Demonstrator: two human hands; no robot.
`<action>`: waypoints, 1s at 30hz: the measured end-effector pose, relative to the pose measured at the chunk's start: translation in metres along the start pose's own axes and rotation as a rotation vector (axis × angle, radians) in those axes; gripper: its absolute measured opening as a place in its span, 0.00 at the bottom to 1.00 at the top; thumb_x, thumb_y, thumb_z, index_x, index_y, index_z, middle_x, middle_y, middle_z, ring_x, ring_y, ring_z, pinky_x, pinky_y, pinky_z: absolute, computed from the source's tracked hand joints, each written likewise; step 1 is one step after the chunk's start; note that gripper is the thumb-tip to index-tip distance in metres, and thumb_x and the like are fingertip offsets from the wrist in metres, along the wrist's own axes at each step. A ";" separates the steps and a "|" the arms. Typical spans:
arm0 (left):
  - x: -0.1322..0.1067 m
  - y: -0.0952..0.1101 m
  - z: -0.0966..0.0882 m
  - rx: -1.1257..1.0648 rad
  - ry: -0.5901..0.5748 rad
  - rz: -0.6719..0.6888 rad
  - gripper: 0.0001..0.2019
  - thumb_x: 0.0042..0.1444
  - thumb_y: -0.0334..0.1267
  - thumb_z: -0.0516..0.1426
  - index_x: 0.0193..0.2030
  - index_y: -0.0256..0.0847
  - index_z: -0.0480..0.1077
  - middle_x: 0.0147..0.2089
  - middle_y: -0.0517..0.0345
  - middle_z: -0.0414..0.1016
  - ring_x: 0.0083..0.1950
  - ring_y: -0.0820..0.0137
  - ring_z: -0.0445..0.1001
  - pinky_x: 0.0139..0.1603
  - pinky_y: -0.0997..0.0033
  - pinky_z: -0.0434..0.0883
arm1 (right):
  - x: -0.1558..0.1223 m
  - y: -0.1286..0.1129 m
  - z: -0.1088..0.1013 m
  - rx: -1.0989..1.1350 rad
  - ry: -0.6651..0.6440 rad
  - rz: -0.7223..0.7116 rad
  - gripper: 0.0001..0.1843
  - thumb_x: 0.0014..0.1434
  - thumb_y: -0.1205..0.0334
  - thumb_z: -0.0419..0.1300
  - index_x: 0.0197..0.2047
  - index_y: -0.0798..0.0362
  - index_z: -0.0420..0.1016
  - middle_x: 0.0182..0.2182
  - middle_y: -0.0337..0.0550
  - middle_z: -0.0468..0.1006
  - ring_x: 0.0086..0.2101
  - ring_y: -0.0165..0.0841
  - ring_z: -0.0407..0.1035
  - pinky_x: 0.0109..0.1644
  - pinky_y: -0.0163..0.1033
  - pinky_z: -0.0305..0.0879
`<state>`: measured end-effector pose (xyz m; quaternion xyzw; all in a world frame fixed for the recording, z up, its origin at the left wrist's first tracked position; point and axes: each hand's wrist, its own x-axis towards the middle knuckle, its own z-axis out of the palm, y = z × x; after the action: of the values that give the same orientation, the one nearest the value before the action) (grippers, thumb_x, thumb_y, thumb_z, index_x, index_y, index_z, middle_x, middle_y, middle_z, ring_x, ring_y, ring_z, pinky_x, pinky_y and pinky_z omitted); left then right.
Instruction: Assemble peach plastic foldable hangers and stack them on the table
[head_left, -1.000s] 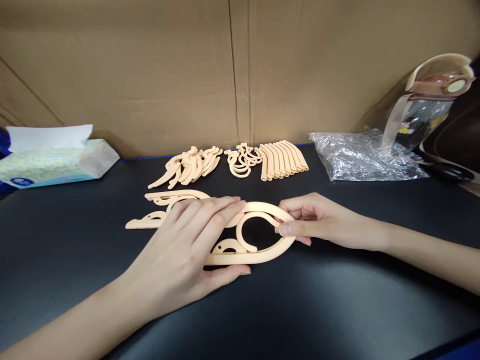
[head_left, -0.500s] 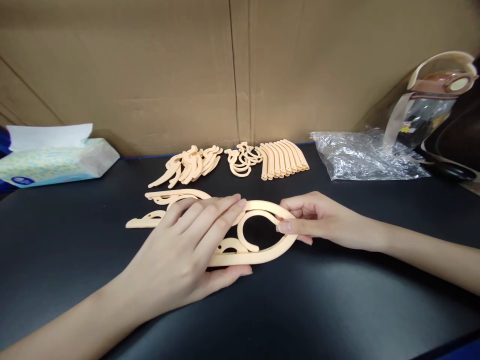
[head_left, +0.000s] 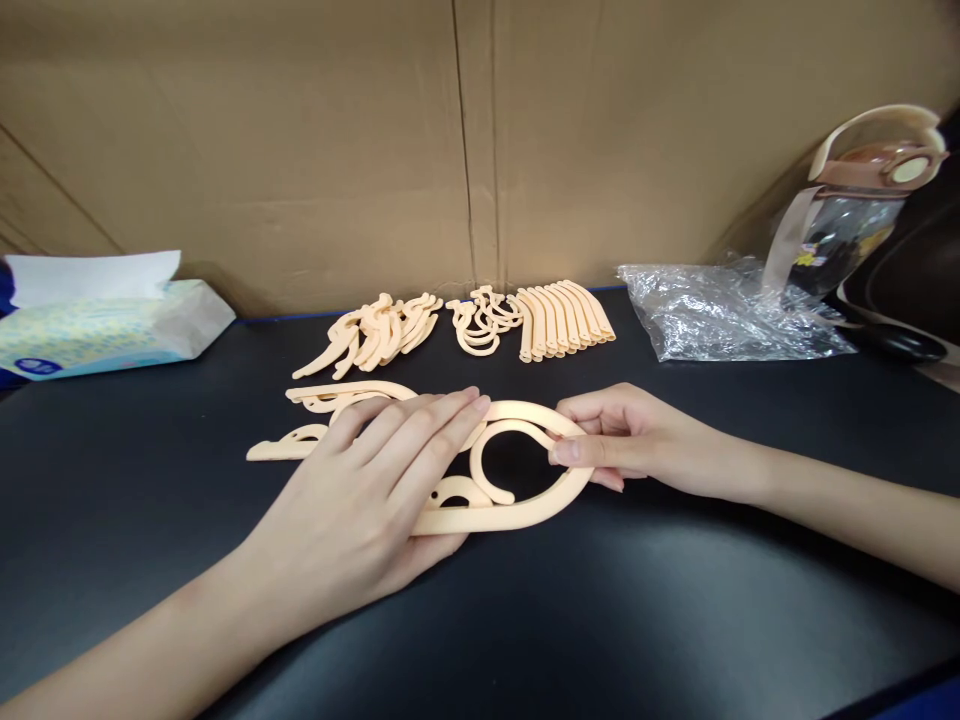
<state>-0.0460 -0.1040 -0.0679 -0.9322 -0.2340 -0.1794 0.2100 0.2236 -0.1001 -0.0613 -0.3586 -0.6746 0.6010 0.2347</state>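
Over there the right hand (head_left: 630, 435) pinches the rounded end of a folded plastic hanger (head_left: 517, 515) between thumb and bent fingers, while the left hand (head_left: 375, 480), its fingers nearly straight, clasps the arms (head_left: 461, 521). Whether it rests on the tabletop (head_left: 637, 620) or just above, I can't tell. It looks light, stiff, slightly slick; I'd grip those thick arms, sparing the slimmer hook (head_left: 478, 470).

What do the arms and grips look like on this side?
Both the left grip and the right grip are a person's bare hands, without gloves; no ring shows on the visible fingers. The left forearm and right forearm are uncovered as far as they show: no sleeve, watch, bracelet, cable or marking.
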 end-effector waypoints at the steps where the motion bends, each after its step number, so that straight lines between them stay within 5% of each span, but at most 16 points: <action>1: 0.000 0.000 -0.001 0.005 -0.004 0.003 0.25 0.66 0.38 0.50 0.66 0.26 0.58 0.63 0.37 0.71 0.60 0.51 0.69 0.58 0.53 0.60 | 0.000 0.000 0.000 0.000 0.002 0.000 0.18 0.65 0.51 0.62 0.29 0.54 0.67 0.18 0.28 0.63 0.19 0.21 0.50 0.22 0.33 0.42; 7: 0.002 0.001 -0.005 0.042 -0.075 0.015 0.26 0.67 0.39 0.50 0.67 0.24 0.57 0.64 0.36 0.70 0.60 0.50 0.68 0.57 0.52 0.60 | -0.001 0.001 0.001 -0.029 0.024 -0.008 0.17 0.64 0.52 0.63 0.30 0.54 0.67 0.19 0.29 0.64 0.22 0.23 0.55 0.26 0.33 0.48; 19: 0.003 0.001 -0.001 0.021 0.001 0.006 0.24 0.67 0.38 0.48 0.65 0.24 0.60 0.61 0.38 0.72 0.57 0.52 0.69 0.55 0.53 0.62 | -0.001 0.003 0.001 -0.027 0.024 -0.009 0.15 0.64 0.54 0.63 0.31 0.54 0.68 0.19 0.29 0.64 0.22 0.23 0.55 0.27 0.33 0.49; 30: 0.005 -0.001 -0.001 -0.035 -0.036 -0.004 0.31 0.69 0.51 0.50 0.67 0.24 0.57 0.63 0.37 0.70 0.58 0.51 0.67 0.55 0.53 0.60 | -0.002 0.003 0.002 -0.026 0.013 -0.018 0.15 0.64 0.55 0.63 0.31 0.55 0.69 0.19 0.29 0.65 0.23 0.23 0.56 0.28 0.32 0.50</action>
<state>-0.0429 -0.1023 -0.0648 -0.9383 -0.2364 -0.1672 0.1890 0.2237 -0.1024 -0.0641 -0.3593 -0.6840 0.5878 0.2398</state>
